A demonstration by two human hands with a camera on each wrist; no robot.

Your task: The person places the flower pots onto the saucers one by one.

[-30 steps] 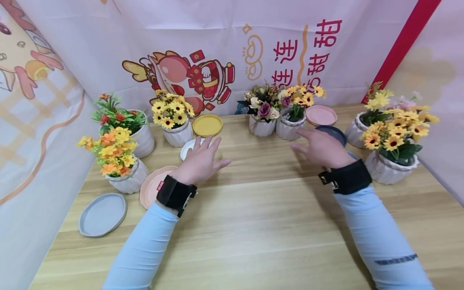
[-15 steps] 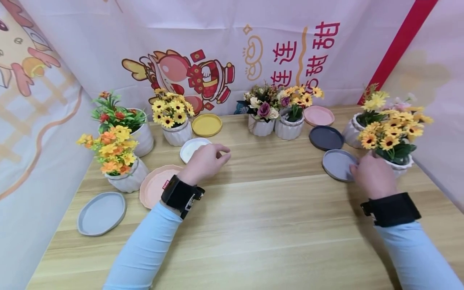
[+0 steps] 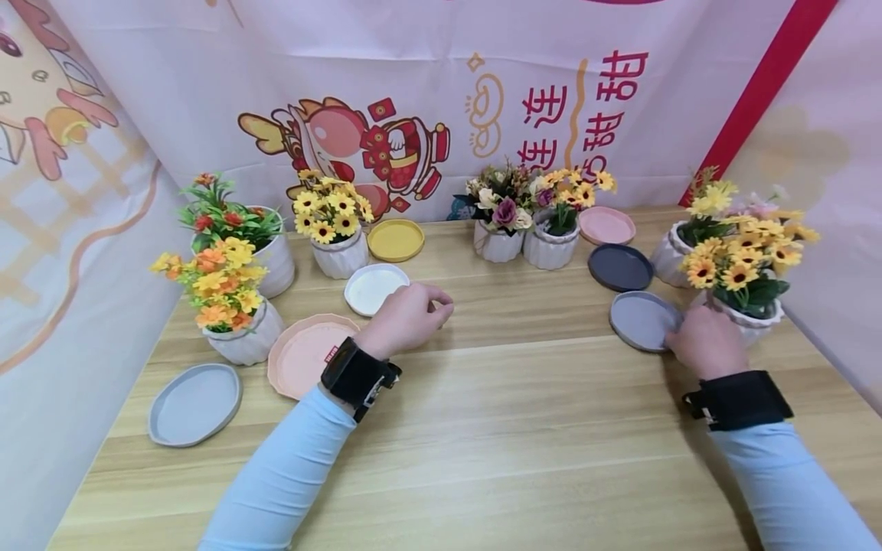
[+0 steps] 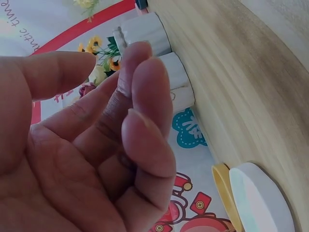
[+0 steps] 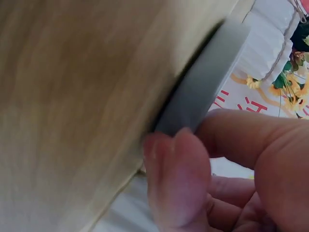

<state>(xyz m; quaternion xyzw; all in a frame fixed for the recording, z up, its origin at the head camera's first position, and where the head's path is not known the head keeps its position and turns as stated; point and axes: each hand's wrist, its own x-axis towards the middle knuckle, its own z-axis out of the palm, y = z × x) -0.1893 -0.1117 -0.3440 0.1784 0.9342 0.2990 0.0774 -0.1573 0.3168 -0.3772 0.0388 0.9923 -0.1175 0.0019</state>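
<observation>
In the head view, my right hand is at the right edge of a round grey saucer. The right wrist view shows thumb and fingers pinching the rim of that saucer, with a dark shadow along its underside. A white pot of yellow-orange flowers stands just beyond this hand. My left hand hovers with fingers loosely curled and holds nothing, as its palm shows in the left wrist view. Nearest to it lie a white saucer and a scalloped pink saucer.
More saucers lie about: yellow, pink, black and blue-grey. White pots with artificial flowers stand at the left, the back and the right. A printed cloth hangs behind the table.
My right hand has gone from over the black saucer right and nearer to the grey saucer's edge. My left hand's spread fingers have curled loosely, and it has shifted slightly right.
</observation>
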